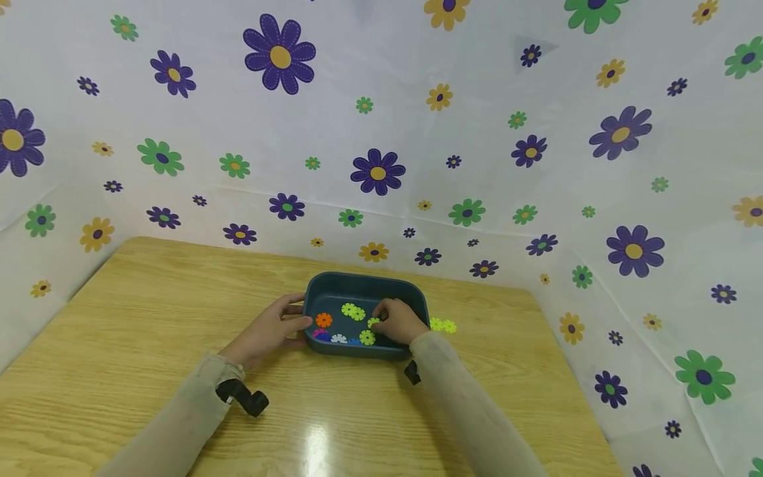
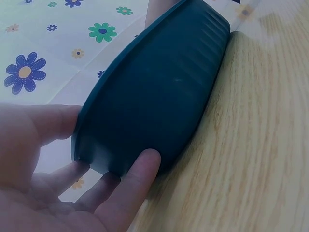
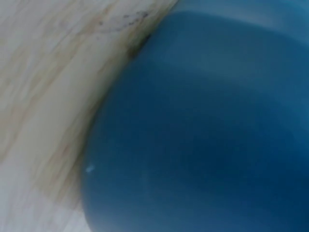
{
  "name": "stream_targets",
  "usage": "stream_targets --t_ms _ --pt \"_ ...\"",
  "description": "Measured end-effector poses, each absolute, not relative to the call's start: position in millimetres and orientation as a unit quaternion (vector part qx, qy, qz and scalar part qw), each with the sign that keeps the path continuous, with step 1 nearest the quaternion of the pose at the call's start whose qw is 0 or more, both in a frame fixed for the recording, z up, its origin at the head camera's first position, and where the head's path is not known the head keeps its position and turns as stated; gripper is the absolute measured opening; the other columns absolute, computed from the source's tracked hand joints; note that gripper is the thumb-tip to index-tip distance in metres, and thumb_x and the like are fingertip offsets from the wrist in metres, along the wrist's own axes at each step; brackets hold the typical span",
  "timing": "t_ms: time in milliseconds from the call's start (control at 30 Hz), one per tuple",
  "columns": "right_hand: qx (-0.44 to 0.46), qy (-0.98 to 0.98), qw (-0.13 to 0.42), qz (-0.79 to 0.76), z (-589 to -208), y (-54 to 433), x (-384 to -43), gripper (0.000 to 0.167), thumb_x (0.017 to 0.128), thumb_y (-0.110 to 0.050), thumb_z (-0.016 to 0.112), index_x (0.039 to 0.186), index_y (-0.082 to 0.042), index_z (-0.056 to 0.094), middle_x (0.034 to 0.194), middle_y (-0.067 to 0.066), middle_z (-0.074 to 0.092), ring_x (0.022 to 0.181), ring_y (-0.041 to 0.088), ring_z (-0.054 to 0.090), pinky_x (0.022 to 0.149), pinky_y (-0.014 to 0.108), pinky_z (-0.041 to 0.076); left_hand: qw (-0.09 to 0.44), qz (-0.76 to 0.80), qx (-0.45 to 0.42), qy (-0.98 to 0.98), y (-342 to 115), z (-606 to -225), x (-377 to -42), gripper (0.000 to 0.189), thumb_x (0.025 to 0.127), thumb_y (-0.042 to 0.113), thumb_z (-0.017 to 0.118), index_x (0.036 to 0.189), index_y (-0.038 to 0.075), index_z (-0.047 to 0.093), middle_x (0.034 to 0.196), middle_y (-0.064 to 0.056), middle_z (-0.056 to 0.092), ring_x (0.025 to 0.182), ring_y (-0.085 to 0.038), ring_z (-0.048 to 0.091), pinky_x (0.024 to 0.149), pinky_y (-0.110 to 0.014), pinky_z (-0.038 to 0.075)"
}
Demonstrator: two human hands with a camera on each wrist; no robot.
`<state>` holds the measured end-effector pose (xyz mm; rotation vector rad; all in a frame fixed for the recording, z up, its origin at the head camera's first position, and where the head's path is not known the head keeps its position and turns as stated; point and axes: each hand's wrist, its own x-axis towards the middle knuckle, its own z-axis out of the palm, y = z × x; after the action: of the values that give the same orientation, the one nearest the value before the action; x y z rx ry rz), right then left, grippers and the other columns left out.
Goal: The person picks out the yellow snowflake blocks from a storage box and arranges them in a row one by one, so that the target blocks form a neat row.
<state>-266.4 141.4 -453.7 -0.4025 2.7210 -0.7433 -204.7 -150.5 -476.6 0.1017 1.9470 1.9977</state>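
Observation:
A dark teal plastic tray (image 1: 363, 283) rests on the table, with several notched, snowflake-shaped plastic discs inside. My left hand (image 1: 265, 333) holds its left end; in the left wrist view its fingers spread around the outer wall of the tray (image 2: 149, 92). Reaching over the right side, my right hand (image 1: 402, 322) pinches a yellow-green disc (image 1: 373, 322) inside the tray. Near it lie a single yellow-green disc (image 1: 367, 338) and a yellow-green pair (image 1: 354, 311). In the right wrist view the blurred tray (image 3: 203, 121) hides the right fingers.
Two joined yellow-green discs (image 1: 444, 325) lie on the wooden table (image 1: 238, 424) just right of the tray. An orange disc (image 1: 324, 320), a white disc (image 1: 338, 338) and pink and blue ones sit in the tray. Flower-printed cloth (image 1: 334, 126) rises behind the table.

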Motion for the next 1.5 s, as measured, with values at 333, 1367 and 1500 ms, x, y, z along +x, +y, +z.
stream_targets --t_ms 333,1367,1500 --pt "-0.108 0.924 0.134 -0.341 -446 141 -261 0.007 0.095 -0.012 0.073 0.099 -0.008 0.068 0.087 0.004 0.067 0.072 0.017 0.066 0.069 0.033 0.058 0.173 0.702 0.032 0.690 -149 -475 -204 0.069 0.104 0.018 0.065 0.162 0.010 0.029 0.155 -0.028 0.038 0.127 -0.041 0.057 0.095 -0.049 0.059" --pt "0.081 0.879 0.079 -0.463 -458 320 -269 0.022 0.103 -0.013 0.062 0.115 0.005 0.064 0.107 0.014 0.067 0.085 0.016 0.065 0.075 0.028 0.060 0.172 0.705 0.032 0.687 -150 -475 -205 0.067 0.104 0.017 0.064 0.161 0.009 0.029 0.154 -0.027 0.038 0.128 -0.041 0.056 0.096 -0.050 0.059" --pt "0.087 0.885 0.076 -0.452 -462 321 -270 0.019 0.102 -0.011 0.061 0.112 0.005 0.065 0.105 0.015 0.068 0.084 0.018 0.065 0.073 0.028 0.060 0.173 0.705 0.033 0.687 -150 -476 -205 0.066 0.104 0.017 0.064 0.161 0.010 0.030 0.154 -0.027 0.038 0.128 -0.040 0.056 0.096 -0.049 0.059"
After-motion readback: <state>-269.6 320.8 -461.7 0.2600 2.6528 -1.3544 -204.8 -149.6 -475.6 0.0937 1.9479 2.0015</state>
